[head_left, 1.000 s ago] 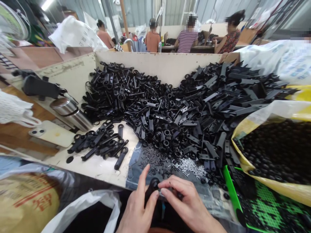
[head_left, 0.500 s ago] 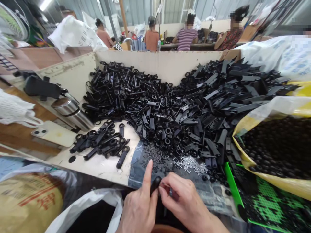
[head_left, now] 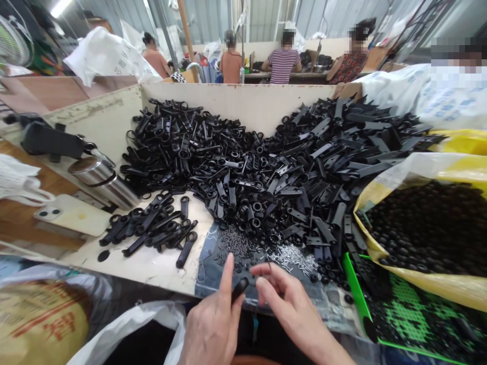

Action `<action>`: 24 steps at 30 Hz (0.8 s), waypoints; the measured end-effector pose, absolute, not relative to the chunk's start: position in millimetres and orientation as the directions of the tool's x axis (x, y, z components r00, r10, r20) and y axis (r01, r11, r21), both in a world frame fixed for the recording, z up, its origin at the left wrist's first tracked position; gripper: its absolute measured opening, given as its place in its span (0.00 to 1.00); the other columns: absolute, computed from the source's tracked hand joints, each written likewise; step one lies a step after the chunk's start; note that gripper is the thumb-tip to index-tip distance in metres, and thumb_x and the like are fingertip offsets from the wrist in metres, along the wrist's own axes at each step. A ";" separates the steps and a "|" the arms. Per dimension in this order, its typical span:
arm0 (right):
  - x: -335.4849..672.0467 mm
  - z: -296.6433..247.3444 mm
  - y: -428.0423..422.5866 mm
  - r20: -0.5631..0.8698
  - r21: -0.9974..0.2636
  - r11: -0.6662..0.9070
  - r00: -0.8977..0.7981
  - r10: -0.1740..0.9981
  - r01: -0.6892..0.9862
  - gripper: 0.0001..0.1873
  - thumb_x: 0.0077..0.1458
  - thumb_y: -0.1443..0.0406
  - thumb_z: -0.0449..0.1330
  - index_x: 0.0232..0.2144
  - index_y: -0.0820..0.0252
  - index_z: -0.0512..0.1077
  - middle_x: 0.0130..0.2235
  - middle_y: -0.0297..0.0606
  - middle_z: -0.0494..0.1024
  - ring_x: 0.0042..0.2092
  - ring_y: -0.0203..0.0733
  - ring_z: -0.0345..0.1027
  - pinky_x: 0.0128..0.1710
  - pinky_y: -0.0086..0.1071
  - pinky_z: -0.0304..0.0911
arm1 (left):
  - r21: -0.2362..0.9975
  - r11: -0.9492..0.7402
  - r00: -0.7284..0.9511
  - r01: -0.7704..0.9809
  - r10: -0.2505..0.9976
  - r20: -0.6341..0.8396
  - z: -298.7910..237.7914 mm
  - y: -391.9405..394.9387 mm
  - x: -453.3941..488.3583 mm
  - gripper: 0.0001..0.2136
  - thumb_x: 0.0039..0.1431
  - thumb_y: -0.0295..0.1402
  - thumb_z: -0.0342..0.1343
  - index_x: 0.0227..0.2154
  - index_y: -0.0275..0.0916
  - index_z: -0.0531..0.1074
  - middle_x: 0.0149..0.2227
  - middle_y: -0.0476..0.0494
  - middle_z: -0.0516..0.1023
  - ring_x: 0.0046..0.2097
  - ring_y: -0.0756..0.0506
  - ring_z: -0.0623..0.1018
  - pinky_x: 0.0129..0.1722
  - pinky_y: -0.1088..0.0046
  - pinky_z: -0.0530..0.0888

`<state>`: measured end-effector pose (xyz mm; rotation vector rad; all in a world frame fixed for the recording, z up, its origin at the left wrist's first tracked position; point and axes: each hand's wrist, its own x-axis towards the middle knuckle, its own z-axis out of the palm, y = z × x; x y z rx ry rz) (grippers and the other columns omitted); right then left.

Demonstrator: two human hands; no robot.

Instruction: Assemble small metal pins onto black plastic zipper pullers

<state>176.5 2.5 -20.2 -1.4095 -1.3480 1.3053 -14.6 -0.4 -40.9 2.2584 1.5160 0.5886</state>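
At the table's near edge my left hand (head_left: 215, 319) grips a black plastic arm (head_left: 239, 289), with its index finger pointing straight up. My right hand (head_left: 289, 299) hovers just to the right of that piece, thumb and forefinger pinched on something too small to name. Just beyond my fingers lie small black pins (head_left: 238, 246) and silver pins (head_left: 299, 256) on a blue cloth (head_left: 209, 263). A large heap of black plastic arms (head_left: 266, 162) fills the table behind them. A smaller bunch of black arms (head_left: 152, 225) lies to the left.
A steel flask (head_left: 102, 180) and a white phone (head_left: 70, 215) rest at the left. A yellow bag of black round pieces (head_left: 429, 228) stands right, above a green crate (head_left: 411, 314). Sacks (head_left: 45, 314) sit at bottom left. Several people sit at a far bench (head_left: 281, 63).
My right hand has drawn slightly away from the black arm and its fingers have loosened. The view shifted a little to the right and down.
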 end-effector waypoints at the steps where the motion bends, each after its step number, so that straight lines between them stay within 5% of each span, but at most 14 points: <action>1: 172.7 -22.2 4.4 -0.199 -0.977 -0.189 -0.105 0.974 0.102 0.21 0.66 0.48 0.58 0.41 0.59 0.76 0.29 0.33 0.75 0.30 0.39 0.68 0.31 0.30 0.63 | 0.463 -0.400 0.366 0.791 0.916 0.165 -44.4 -0.9 -15.1 0.28 0.72 0.32 0.46 0.72 0.38 0.49 0.29 0.43 0.83 0.30 0.42 0.83 0.35 0.70 0.78; 4: 168.3 -31.2 7.4 -0.261 -0.962 -0.271 -0.156 0.953 -0.047 0.24 0.59 0.46 0.64 0.41 0.61 0.79 0.32 0.36 0.77 0.33 0.40 0.69 0.33 0.31 0.66 | 0.549 -0.344 0.340 0.762 0.934 0.114 -46.7 -0.3 -17.0 0.28 0.69 0.30 0.48 0.71 0.41 0.55 0.38 0.39 0.84 0.37 0.40 0.83 0.42 0.64 0.77; 8: 177.8 -38.4 6.7 -0.268 -0.955 -0.286 -0.199 0.943 -0.071 0.24 0.59 0.47 0.65 0.49 0.56 0.80 0.37 0.37 0.79 0.36 0.41 0.70 0.38 0.32 0.68 | 0.868 0.202 0.377 0.453 0.839 -0.392 -30.4 4.6 -18.2 0.32 0.63 0.35 0.57 0.69 0.41 0.58 0.48 0.39 0.82 0.50 0.39 0.80 0.53 0.61 0.75; 11: 185.3 -37.3 9.0 -0.142 -0.990 -0.141 -0.257 0.956 0.022 0.21 0.66 0.49 0.59 0.51 0.54 0.80 0.40 0.38 0.77 0.39 0.40 0.71 0.40 0.33 0.69 | 0.826 0.518 0.550 0.222 0.633 -0.545 -22.5 5.9 -17.5 0.29 0.64 0.43 0.58 0.65 0.38 0.64 0.38 0.42 0.83 0.43 0.42 0.80 0.49 0.64 0.75; 14: 188.1 -32.9 14.9 -0.045 -0.992 -0.004 -0.323 0.945 0.126 0.20 0.70 0.53 0.55 0.53 0.53 0.79 0.41 0.37 0.74 0.37 0.39 0.71 0.38 0.32 0.68 | 0.736 0.673 0.591 0.073 0.565 -0.576 -27.4 3.5 -14.7 0.32 0.65 0.50 0.56 0.65 0.37 0.61 0.35 0.44 0.82 0.33 0.47 0.79 0.39 0.70 0.74; 19: 188.0 -28.5 22.9 -0.010 -0.963 0.087 -0.355 0.935 0.256 0.18 0.72 0.57 0.53 0.55 0.52 0.78 0.39 0.37 0.75 0.42 0.41 0.72 0.44 0.35 0.66 | 0.693 0.712 0.508 -0.111 0.640 -0.577 -35.8 2.3 -9.9 0.40 0.58 0.53 0.63 0.65 0.35 0.55 0.31 0.46 0.79 0.25 0.50 0.75 0.23 0.77 0.65; 24: 187.4 -29.0 25.4 -0.045 -0.961 0.065 -0.383 0.923 0.270 0.18 0.70 0.57 0.56 0.56 0.54 0.77 0.42 0.38 0.76 0.42 0.42 0.72 0.43 0.34 0.67 | 0.675 0.734 0.470 -0.077 0.623 -0.625 -29.5 3.0 -12.1 0.41 0.58 0.54 0.60 0.66 0.35 0.53 0.26 0.52 0.76 0.18 0.54 0.66 0.19 0.78 0.54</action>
